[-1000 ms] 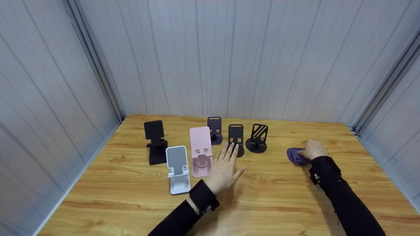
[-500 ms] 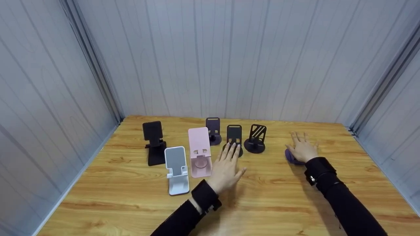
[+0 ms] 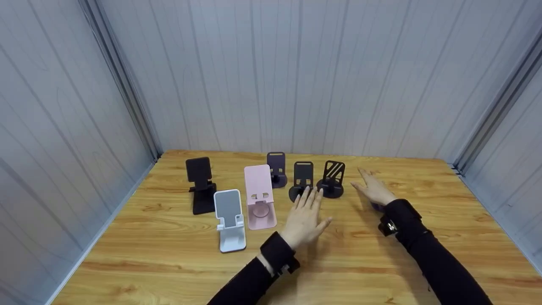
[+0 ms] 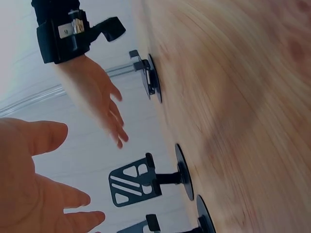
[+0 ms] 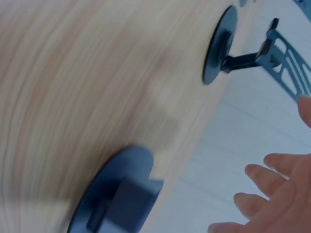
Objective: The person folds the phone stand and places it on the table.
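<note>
Fingers extended, my left hand [image 3: 302,222] hovers in front of the dark grey phone stand [image 3: 303,170] and the black phone stand with slanted slots [image 3: 331,189]. It holds nothing. My right hand [image 3: 375,189] is also empty, its fingers spread and pointing left toward the slotted stand. Beneath the right wrist, a folded purple phone stand [image 3: 377,207] is mostly hidden in the head view. The right wrist view shows this folded stand [image 5: 129,201] lying low on its round base, apart from the fingers.
A pink phone stand [image 3: 258,180] and a white one [image 3: 229,207] stand left of my left hand. Behind are a dark purple stand [image 3: 276,161] and, farther left, a black stand [image 3: 198,169]. Pale panels [image 3: 279,76] enclose the wooden table [image 3: 169,262].
My right hand has let go of the folded purple stand, lifted with spread fingers and moved left. My left hand has shifted slightly right. The stands look unmoved.
</note>
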